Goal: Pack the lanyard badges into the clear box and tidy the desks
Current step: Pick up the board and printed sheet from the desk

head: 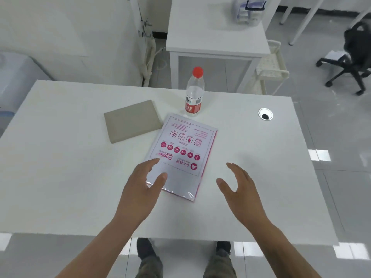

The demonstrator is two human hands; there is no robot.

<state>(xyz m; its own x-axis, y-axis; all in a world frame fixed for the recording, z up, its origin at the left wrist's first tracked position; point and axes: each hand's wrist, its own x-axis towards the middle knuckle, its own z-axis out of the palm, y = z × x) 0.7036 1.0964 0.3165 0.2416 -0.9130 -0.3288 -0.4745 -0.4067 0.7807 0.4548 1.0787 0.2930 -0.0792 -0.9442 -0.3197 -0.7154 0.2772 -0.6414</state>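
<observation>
Clear box sits on the far desk, well beyond both empty hands, left hand spread over a paper pack, right hand spread beside it, on the white near desk.

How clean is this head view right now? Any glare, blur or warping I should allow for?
Head view: glare on the near edge of the copier paper pack and in bright patches on the floor; wide-angle bending curves the desk edges; the clear box on the far desk is soft and washed out; both hands sharp enough.
</observation>
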